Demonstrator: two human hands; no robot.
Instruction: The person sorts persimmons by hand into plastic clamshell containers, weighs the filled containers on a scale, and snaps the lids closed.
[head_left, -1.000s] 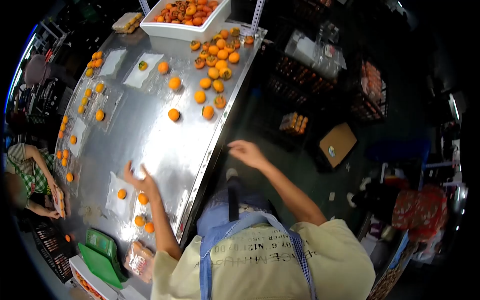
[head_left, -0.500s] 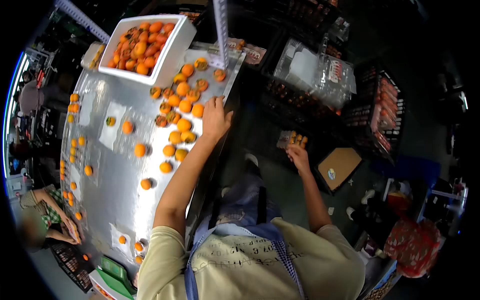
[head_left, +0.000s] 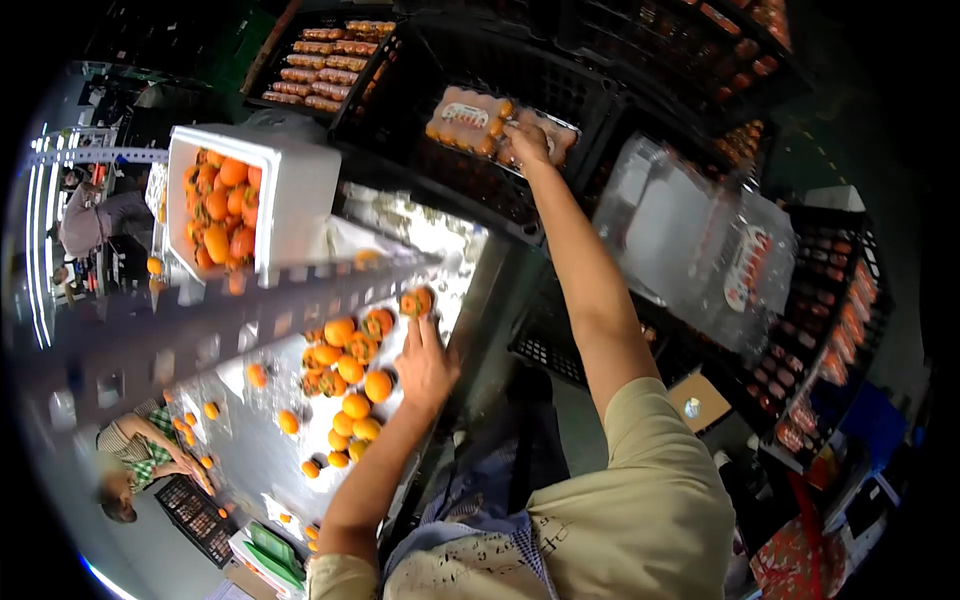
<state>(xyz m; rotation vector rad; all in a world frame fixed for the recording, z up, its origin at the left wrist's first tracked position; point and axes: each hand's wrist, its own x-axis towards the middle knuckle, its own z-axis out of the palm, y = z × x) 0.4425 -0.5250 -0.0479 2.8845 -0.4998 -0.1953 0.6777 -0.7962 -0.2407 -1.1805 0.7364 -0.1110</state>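
Note:
Orange persimmons [head_left: 377,385] lie loosely grouped on the shiny metal table. At the table's right edge my left hand [head_left: 424,372] rests with fingers stretched out, holding nothing. Its fingertips reach a single persimmon [head_left: 415,301] with its green-brown calyx showing. My right arm extends forward over a black crate [head_left: 372,120]. Inside it, my right hand [head_left: 530,143] grips the edge of a clear plastic pack of persimmons [head_left: 562,138], partly hidden by the fingers. Beside that lies another persimmon pack [head_left: 468,112] with a white label.
A white foam box [head_left: 300,190] full of persimmons stands on the table. A perforated metal post [head_left: 200,335] crosses the view. Clear empty packs [head_left: 690,235] are stacked on crates at right. Another crate [head_left: 325,62] holds rows of packs. A person [head_left: 150,440] works at the table's far side.
My right hand has moved from low beside the table to the black crate, carrying the persimmon pack. My left hand stays at the table edge while the view has swung.

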